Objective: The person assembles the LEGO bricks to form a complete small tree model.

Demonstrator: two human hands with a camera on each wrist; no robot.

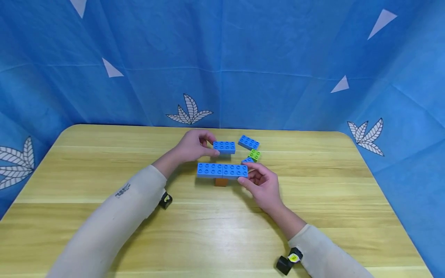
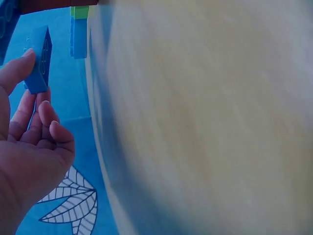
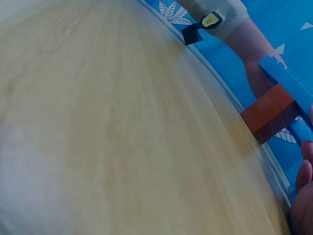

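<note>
My left hand (image 1: pixel 192 146) pinches the end of a blue brick (image 1: pixel 224 147) between thumb and fingers. In the left wrist view that brick (image 2: pixel 39 63) is held off the table, its other fingers loosely bent. Nearer to me, two blue bricks (image 1: pixel 210 171) lie end to end as a beam. Orange-brown bricks (image 3: pixel 271 110), stacked on the table, carry the beam at its middle. My right hand (image 1: pixel 265 187) grips the beam's right end, thumb in front and fingers behind. In the right wrist view, only part of this hand shows at the edge.
Behind the right hand lie a blue brick (image 1: pixel 248 142), a small green brick (image 1: pixel 254 155) and another blue brick (image 1: pixel 247 159), partly hidden by the beam. The wooden table (image 1: pixel 194 239) ends at the back before a blue cloth (image 1: pixel 271 96).
</note>
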